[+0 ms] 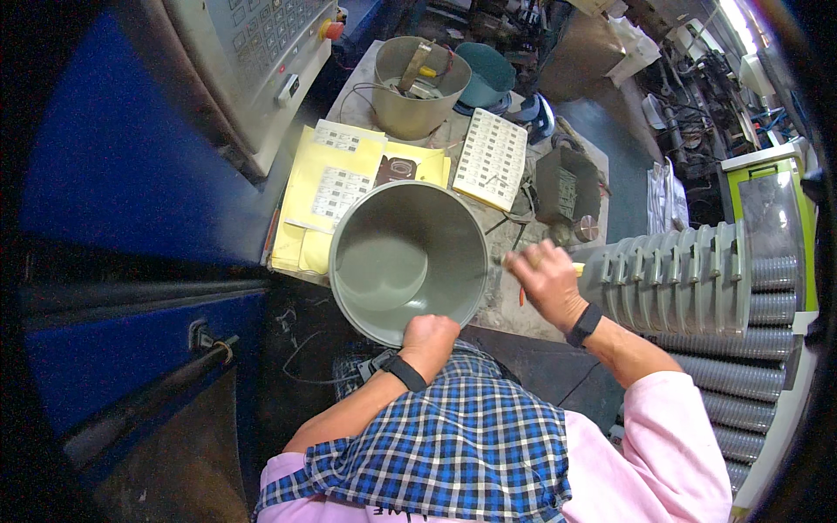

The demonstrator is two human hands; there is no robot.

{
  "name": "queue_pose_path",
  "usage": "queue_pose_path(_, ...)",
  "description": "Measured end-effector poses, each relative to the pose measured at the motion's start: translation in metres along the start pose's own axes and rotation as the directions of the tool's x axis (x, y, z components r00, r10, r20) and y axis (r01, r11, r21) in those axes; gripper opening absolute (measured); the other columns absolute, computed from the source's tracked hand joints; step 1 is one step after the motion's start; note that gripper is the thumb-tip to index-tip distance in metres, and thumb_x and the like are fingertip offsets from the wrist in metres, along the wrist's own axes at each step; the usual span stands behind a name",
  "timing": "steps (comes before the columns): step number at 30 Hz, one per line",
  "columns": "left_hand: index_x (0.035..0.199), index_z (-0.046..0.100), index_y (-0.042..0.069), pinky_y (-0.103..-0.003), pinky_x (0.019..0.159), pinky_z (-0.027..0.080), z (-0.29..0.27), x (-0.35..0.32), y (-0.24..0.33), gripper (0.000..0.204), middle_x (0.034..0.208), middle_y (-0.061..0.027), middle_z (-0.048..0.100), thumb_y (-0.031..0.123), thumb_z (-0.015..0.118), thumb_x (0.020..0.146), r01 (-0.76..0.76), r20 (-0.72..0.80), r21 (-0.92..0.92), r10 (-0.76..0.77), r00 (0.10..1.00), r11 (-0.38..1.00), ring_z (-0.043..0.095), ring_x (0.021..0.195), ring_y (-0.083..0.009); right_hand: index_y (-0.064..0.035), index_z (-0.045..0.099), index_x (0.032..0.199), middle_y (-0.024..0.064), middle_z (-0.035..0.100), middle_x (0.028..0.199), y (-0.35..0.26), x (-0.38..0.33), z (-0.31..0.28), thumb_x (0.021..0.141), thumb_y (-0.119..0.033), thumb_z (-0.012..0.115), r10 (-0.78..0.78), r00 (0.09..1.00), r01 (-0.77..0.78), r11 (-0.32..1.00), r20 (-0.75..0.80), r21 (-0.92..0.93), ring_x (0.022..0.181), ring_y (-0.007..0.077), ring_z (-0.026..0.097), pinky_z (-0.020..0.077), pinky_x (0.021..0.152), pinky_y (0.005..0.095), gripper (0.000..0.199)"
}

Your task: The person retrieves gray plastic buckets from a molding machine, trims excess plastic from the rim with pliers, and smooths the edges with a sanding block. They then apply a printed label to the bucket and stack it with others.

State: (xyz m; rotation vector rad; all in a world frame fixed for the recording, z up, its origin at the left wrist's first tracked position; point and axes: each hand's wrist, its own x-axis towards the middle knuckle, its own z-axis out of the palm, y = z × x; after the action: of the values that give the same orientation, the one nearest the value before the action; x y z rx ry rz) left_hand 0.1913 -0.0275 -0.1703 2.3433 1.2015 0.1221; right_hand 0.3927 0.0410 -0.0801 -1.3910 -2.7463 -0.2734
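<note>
Both hands (427,336) (545,279) steady smooth round grey bucket (397,261).

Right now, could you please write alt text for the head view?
A person's left hand holds the near rim of an empty grey bucket while the right hand works a small tool at its right edge, over a cluttered workbench with yellow papers.

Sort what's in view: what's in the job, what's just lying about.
In the job: grey bucket, gripped at its near rim by left hand; small tool with yellow handle in right hand.

Lying about: second bucket, yellow papers, white chart, stacked grey parts.
</note>
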Motion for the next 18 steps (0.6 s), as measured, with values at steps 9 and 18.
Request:
queue_pose_path(9,0.067,0.065,0.007,-0.035,0.055,0.053,-0.005,0.002,-0.002,0.005,0.068,-0.0115,0.065,0.008,0.06,0.069,0.008,0.024,-0.028,-0.007,1.0,1.0,0.066,0.064,-0.0255,-0.008,0.059,0.101,0.0127,0.058,0.091,0.007,-0.01,0.024,0.073,-0.014,0.065,0.455,0.815,-0.579,0.645,0.358,0.499,0.084,0.0303,0.058,0.0471,0.075,0.0375,0.029)
queue_pose_path(18,0.065,0.064,0.007,-0.035,0.054,0.052,-0.005,0.003,-0.003,0.005,0.065,-0.0125,0.064,0.008,0.06,0.068,0.015,0.016,-0.011,-0.015,1.0,1.0,0.066,0.063,-0.0258,-0.0064,0.051,0.082,0.0123,0.052,0.085,-0.013,-0.022,0.049,0.072,-0.006,0.062,0.239,0.963,-0.268,0.904,0.126,0.332,0.074,0.0334,0.057,0.0472,0.06,0.0425,0.015)
